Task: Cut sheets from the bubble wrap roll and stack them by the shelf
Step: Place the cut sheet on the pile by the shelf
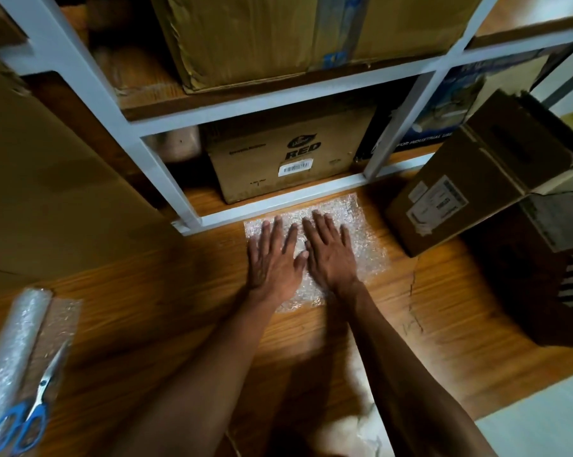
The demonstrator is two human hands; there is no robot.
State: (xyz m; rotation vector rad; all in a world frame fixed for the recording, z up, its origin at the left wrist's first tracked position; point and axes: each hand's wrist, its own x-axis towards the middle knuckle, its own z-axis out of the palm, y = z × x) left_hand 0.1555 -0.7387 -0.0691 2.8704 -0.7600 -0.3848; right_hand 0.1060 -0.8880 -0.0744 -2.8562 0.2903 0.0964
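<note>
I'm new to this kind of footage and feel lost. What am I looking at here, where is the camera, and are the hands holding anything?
There is no machine: a person works with bare hands, and the one camera sits on their head, looking forward and down. The left hand and right hand lie flat, fingers straight, pressing a cut bubble wrap sheet onto the wooden floor beside the white shelf frame. Nothing is gripped. At lower left lie the bubble wrap roll and blue-handled scissors. Cardboard boxes fill the shelf.
</note>
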